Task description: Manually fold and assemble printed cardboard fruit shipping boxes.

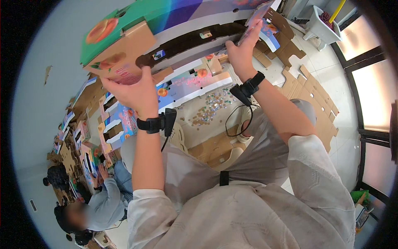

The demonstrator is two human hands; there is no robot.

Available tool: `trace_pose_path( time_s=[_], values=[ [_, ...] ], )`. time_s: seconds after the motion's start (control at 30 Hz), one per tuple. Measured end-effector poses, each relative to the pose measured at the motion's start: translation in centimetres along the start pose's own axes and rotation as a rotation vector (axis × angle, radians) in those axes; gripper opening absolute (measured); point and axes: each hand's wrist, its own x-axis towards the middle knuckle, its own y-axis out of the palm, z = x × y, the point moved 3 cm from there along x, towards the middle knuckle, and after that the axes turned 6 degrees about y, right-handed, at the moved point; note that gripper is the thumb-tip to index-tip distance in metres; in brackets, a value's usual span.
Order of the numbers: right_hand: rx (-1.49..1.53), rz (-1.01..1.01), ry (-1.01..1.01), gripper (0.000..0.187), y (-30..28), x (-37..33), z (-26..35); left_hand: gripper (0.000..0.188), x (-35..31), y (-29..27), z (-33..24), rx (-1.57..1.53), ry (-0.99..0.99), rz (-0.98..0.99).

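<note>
A long printed cardboard box (176,18), green, blue and purple with peach pictures, is raised in front of me. The long slot along its near side shows a dark inside. My left hand (134,91) grips the peach-coloured end panel at the left, thumb toward the slot and fingers partly hidden beneath. At the other end, my right hand (243,50) holds the upright end flap, its fingers lying along the outside. Both wrists wear black straps. Under the box lies a flat printed cardboard sheet (186,84) with peaches on it.
Small punched-out scraps (211,108) litter the floor between my feet. Flattened brown cardboard (311,99) lies at the right, beyond it a white mop tub (321,27). More printed cardboard (120,120) is piled at the left, where another person (105,199) sits handling pieces.
</note>
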Motion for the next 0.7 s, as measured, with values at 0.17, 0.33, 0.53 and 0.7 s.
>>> trace_pose_path(
  time_s=[0.17, 0.33, 0.53, 0.7],
  values=[
    [0.028, 0.048, -0.015, 0.129, 0.2, -0.1, 0.1, 0.101, 0.2, 0.0, 0.4, -0.106, -0.018, 0.01],
    [0.661, 0.302, 1.149, 0.106, 2.1, -3.4, -3.1, 0.1, -0.5, 0.5, -0.8, 0.085, 0.112, 0.043],
    [0.655, 0.237, 1.187, 0.1, 3.5, -2.9, -4.0, 0.096, -1.0, 0.6, -1.8, 0.159, 0.196, 0.068],
    [0.568, 0.268, 1.194, 0.091, 3.5, -2.6, -3.6, 0.093, -0.6, 0.5, -1.5, 0.126, 0.071, 0.065]
  ],
)
